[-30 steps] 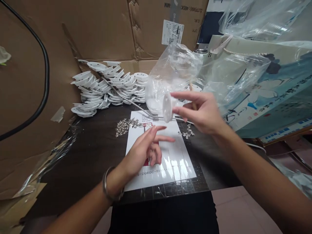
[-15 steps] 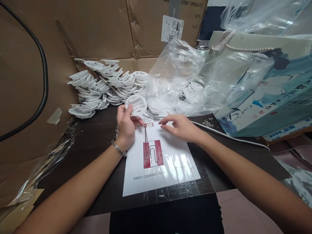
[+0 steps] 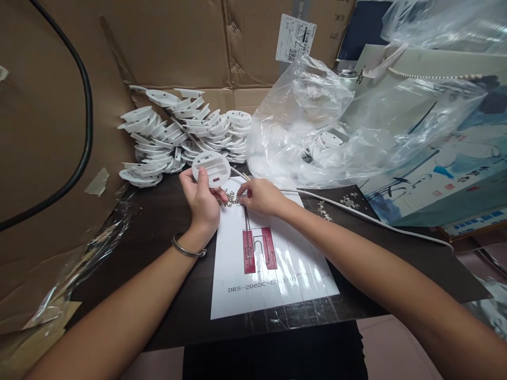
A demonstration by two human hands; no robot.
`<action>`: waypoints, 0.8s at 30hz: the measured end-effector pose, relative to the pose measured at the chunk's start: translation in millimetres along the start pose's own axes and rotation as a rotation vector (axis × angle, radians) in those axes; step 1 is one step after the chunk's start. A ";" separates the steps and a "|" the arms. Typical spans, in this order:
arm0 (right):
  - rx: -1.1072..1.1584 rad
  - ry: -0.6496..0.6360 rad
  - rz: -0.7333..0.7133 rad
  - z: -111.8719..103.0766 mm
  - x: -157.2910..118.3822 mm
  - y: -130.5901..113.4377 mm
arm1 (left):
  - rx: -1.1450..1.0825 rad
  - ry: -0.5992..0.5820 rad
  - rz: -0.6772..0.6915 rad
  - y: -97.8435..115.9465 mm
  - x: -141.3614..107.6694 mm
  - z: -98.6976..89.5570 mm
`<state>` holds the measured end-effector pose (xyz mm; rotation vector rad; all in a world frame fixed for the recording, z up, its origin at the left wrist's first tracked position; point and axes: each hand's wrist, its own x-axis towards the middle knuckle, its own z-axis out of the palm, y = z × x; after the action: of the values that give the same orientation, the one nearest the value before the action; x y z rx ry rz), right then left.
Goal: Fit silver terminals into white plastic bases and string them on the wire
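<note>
My left hand (image 3: 202, 203) grips a round white plastic cover (image 3: 212, 170) by its lower left edge, thumb on its face. The cover has ribs and slots and is tilted up towards me. Just below it lies a small pile of shiny metal parts (image 3: 231, 198), too tiny to identify. My right hand (image 3: 259, 197) reaches into the right side of that pile with thumb and fingers pinched together. Whatever is between its fingertips is hidden. Under both hands is a printed sheet (image 3: 233, 295) with a red diagram (image 3: 259, 250).
Stacks of white round covers (image 3: 158, 132) stand at the back left. A clear plastic bag (image 3: 293, 121) holds more behind my right hand. A white cable (image 3: 380, 221) crosses the table. More metal bits (image 3: 349, 200) lie right, beside a paper bag (image 3: 435, 142). Cardboard walls (image 3: 174, 42) rise behind.
My right hand has moved left and closed at the metal parts. My left hand has tilted the cover a little to the left. The whole view has shifted slightly.
</note>
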<state>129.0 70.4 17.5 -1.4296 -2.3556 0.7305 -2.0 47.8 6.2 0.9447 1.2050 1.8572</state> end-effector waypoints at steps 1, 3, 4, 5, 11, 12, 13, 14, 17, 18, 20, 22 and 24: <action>0.010 -0.011 -0.002 0.6 0.5 0.5 | 0.003 -0.002 0.007 -0.4 -0.1 -0.3; 0.029 -0.017 -0.011 2.0 1.3 1.1 | 0.016 -0.007 0.019 -1.6 -0.2 -1.0; 0.036 -0.015 -0.014 2.7 1.6 1.3 | 0.024 -0.012 0.024 -2.3 -0.1 -1.3; 0.040 -0.011 -0.015 3.5 1.8 1.5 | 0.030 -0.017 0.029 -2.9 0.0 -1.5; 0.037 0.044 -0.059 0.4 -6.8 5.3 | 0.014 -0.048 0.046 -3.0 -2.2 -1.3; 0.052 0.067 -0.070 -2.2 -11.5 6.9 | 0.011 -0.062 0.039 -2.7 -3.6 -0.9; 0.077 0.098 -0.080 -5.2 -17.3 9.0 | 0.013 -0.079 0.027 -2.6 -5.4 -0.4; 0.114 0.139 -0.092 -8.4 -24.0 11.3 | 0.020 -0.103 0.010 -2.6 -7.7 0.2; 0.256 0.254 -0.141 -16.6 -46.6 20.0 | 0.069 -0.200 -0.051 -3.8 -16.4 2.8; 0.310 0.286 -0.135 -18.2 -53.7 23.0 | 0.085 -0.235 -0.068 -4.4 -19.7 3.8; 0.443 0.381 -0.080 -19.9 -65.3 28.2 | 0.106 -0.302 -0.097 -5.2 -26.1 5.9; 0.556 0.465 -0.045 -20.5 -72.7 31.4 | 0.115 -0.366 -0.129 -5.3 -31.6 7.8; 0.620 0.521 -0.054 -20.8 -76.5 32.3 | 0.115 -0.423 -0.161 -4.6 -35.9 9.3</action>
<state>198.6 20.6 17.8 -1.1021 -1.5770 0.8477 23.8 22.1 -2.2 1.1943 1.0947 1.3842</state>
